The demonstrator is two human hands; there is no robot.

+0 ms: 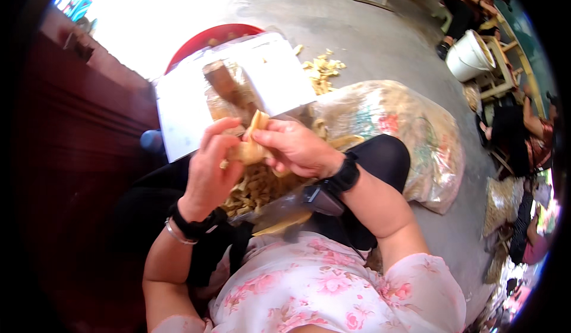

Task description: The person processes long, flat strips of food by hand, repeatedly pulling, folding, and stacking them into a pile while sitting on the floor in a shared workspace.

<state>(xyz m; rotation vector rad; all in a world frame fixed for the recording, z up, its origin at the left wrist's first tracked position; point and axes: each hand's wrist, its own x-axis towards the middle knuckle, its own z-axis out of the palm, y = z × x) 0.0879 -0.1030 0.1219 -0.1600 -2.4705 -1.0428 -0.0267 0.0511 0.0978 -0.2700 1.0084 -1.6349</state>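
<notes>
Over my lap, both hands are closed on a pale yellow, leathery-looking strip [251,152], folded or curled between my fingers. My left hand [209,169] grips its lower left part, fingers bent around it. With thumb and fingers, my right hand [297,147] pinches its upper end. Below them lies a heap of small yellowish-brown curled pieces [253,191] on clear plastic in my lap. Just beyond my hands, a brown wooden block [221,82] rests on clear-wrapped material on a white board [282,74]. Its near end is partly hidden by the strip.
The board sits on a red basin [193,48]. A large stuffed plastic bag [416,148] lies by my right knee. Loose yellow pieces [321,71] lie on the concrete floor. At right are a white bucket [467,62], wooden frames and seated people. A dark red wall [89,130] stands left.
</notes>
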